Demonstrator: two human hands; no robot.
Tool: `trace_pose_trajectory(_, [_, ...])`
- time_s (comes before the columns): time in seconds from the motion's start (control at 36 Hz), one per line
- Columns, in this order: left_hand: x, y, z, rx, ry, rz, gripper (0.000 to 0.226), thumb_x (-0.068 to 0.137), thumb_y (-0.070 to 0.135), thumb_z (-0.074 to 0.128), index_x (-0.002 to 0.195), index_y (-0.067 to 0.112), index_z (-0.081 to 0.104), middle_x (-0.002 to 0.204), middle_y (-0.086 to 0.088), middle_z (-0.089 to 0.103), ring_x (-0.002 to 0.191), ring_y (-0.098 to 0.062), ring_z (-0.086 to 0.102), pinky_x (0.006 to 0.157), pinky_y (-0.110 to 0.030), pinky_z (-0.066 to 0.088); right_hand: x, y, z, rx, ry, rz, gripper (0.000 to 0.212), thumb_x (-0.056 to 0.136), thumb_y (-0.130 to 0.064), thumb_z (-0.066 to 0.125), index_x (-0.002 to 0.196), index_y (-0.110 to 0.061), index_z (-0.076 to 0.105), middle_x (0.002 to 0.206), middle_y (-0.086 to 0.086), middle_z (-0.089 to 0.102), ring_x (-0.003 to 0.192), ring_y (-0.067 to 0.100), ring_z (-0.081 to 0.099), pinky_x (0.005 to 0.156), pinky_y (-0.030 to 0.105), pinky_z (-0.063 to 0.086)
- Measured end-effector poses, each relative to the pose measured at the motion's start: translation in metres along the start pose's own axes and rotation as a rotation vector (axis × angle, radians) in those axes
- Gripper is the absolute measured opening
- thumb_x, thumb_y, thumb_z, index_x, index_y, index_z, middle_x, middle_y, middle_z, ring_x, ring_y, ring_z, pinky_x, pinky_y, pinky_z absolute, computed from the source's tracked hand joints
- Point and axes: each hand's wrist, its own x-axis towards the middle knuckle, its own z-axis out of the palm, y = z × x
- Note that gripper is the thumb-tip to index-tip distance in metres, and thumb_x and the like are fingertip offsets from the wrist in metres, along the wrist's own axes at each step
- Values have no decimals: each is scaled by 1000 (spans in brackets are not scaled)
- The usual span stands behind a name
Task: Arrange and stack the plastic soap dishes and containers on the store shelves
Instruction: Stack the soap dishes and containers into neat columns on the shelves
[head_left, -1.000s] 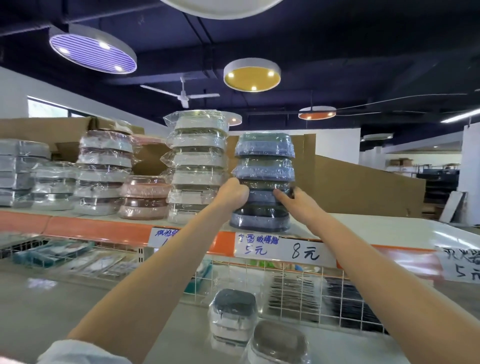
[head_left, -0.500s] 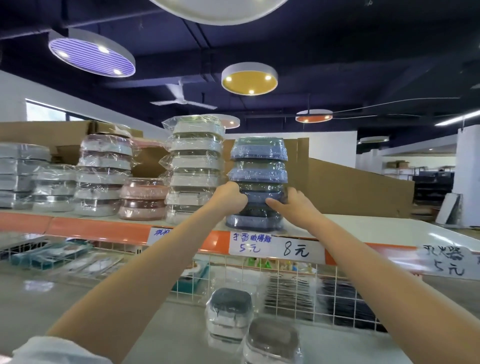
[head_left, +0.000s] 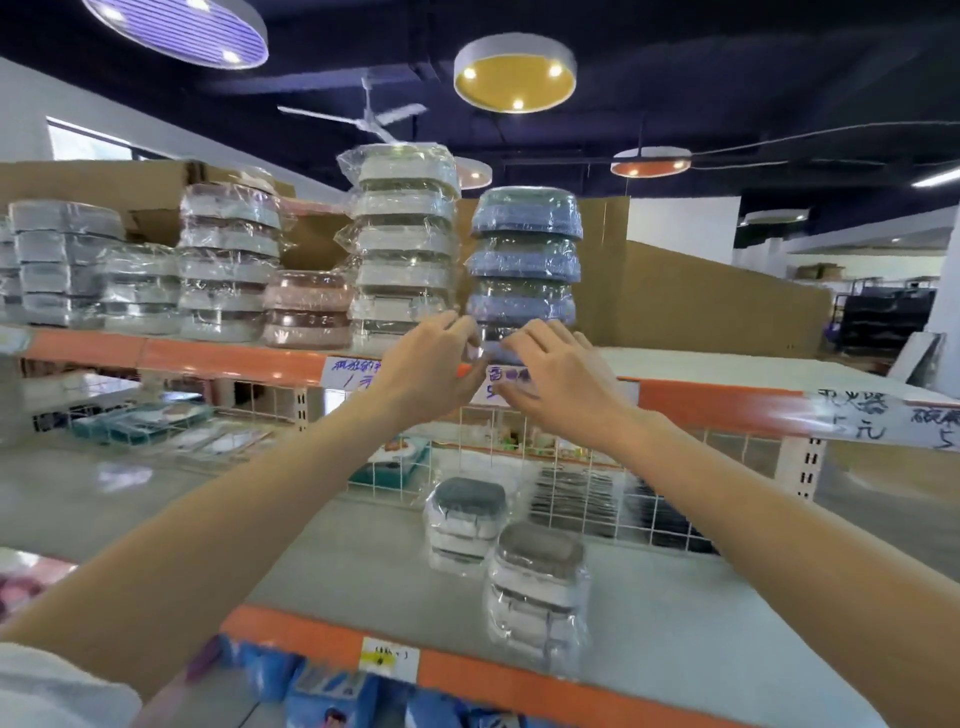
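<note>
Here our left hand (head_left: 436, 371) and right hand (head_left: 558, 371) hang side by side in front of the upper shelf (head_left: 234, 358), fingers loosely spread; neither grip holds anything. Just past our fingertips rises the blue stack of wrapped soap dishes (head_left: 524, 260), standing upright on the shelf; whether our fingertips touch its lowest dish we cannot tell. Directly left of our left hand stands the taller white stack (head_left: 402, 244), then a short pink stack (head_left: 307, 309), and farther left more grey and white stacks (head_left: 228, 260). Behind our hands, handwritten price labels (head_left: 353, 371) are fixed to the orange shelf edge. Below our wrists, on the lower shelf (head_left: 332, 561), two small wrapped stacks of grey-lidded dishes (head_left: 537, 592) stand just beside each other, in front of a white wire divider (head_left: 597, 499). Brown cardboard (head_left: 701, 306) stands behind the stacks.
</note>
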Motion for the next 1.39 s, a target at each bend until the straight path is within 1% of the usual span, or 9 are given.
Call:
trace_pose_trajectory(0.14, [-64, -10, 3, -62, -62, 76, 29, 83, 33, 43, 87, 10, 60, 80, -2, 59, 68, -20, 54, 59, -30, 48, -39, -35, 19, 79, -34, -172, 37, 78, -29, 74, 102, -4, 63, 98, 10, 65, 90, 28, 62, 76, 36, 53])
trace_pose_trajectory(0.25, [-108, -22, 22, -8, -224, 87, 25, 80, 29, 52, 91, 9, 62, 85, -6, 63, 75, -25, 61, 60, -34, 53, -71, -46, 52, 88, -192, -209, 38, 82, -38, 53, 102, -8, 62, 99, 8, 65, 91, 26, 64, 71, 35, 55])
trace_pose_trajectory(0.33, [-128, -32, 41, 25, -353, 65, 31, 80, 29, 55, 99, 7, 64, 93, -9, 64, 83, -30, 63, 66, -35, 51, -89, -50, 75, 135, -372, -119, 41, 83, -33, 66, 114, -7, 61, 108, 9, 62, 102, 27, 60, 79, 37, 53])
trace_pose_trajectory(0.44, [-134, -39, 65, 59, -439, 1, 38, 90, 31, 54, 122, 10, 57, 119, -8, 59, 106, -27, 58, 84, -36, 46, -100, -48, 105, 128, -561, -7, 53, 96, -42, 49, 138, -10, 44, 141, 6, 42, 135, 22, 33, 108, 39, 33])
trace_pose_trajectory(0.67, [-128, -72, 105, 31, -607, -58, 46, 95, 36, 47, 137, 15, 42, 136, -4, 46, 122, -23, 47, 98, -34, 41, -73, -56, 152, 207, -721, 207, 57, 94, -46, 50, 137, -10, 42, 141, 4, 40, 131, 22, 36, 104, 38, 34])
trace_pose_trajectory(0.83, [-131, -117, 123, -26, -643, -16, 46, 94, 34, 49, 135, 13, 46, 129, -5, 52, 114, -23, 53, 94, -34, 45, -47, -59, 201, 166, -828, 278, 65, 93, -47, 52, 139, -3, 37, 146, 13, 37, 134, 26, 34, 107, 34, 32])
trace_pose_trajectory(0.94, [-135, -145, 132, -85, -637, 8, 45, 94, 33, 50, 134, 13, 49, 128, -3, 56, 112, -21, 56, 94, -33, 45, -28, -53, 223, 103, -986, 361, 86, 93, -51, 50, 150, 0, 10, 159, 13, 8, 146, 29, 10, 116, 34, 13])
trace_pose_trajectory(1.08, [-138, -175, 141, -129, -618, 16, 44, 95, 34, 50, 134, 13, 50, 127, -1, 57, 114, -17, 55, 95, -27, 42, -16, -42, 250, 94, -1100, 481, 109, 85, -52, 62, 149, -4, -12, 158, 14, -17, 146, 31, -7, 119, 43, 8])
trace_pose_trajectory(1.39, [-143, -226, 159, -207, -649, -92, 40, 93, 32, 54, 130, 16, 53, 120, 2, 60, 107, -14, 57, 82, -18, 37, -9, -26, 275, 92, -1231, 607, 121, 78, -53, 70, 149, -10, -18, 158, 11, -18, 147, 30, -7, 119, 47, 7])
